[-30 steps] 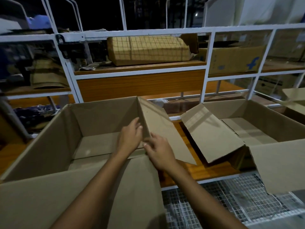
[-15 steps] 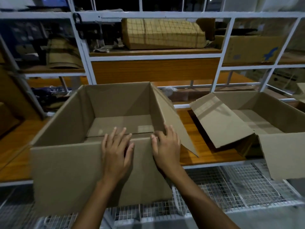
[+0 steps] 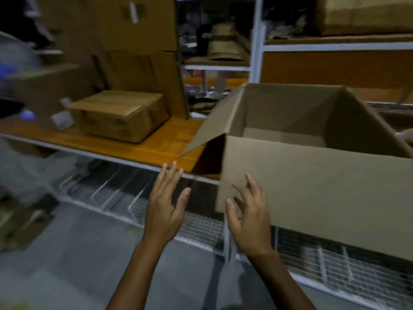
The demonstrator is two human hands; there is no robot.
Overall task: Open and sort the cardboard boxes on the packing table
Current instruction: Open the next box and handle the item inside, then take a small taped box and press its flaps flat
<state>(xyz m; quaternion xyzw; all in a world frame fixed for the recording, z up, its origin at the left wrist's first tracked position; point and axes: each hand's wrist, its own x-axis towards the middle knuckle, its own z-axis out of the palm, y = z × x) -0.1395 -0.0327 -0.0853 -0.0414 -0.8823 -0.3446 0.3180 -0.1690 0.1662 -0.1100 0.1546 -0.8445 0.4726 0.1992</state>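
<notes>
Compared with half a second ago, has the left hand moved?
Yes. The left hand has come off the front flap of the open box and now sits left of it, by the white table edge.

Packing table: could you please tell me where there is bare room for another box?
Bare wood on the packing table lies between the wrapped parcel and the open box, partly overhung by its flap. Upright cardboard sheets crowd the back behind the parcel.
</notes>
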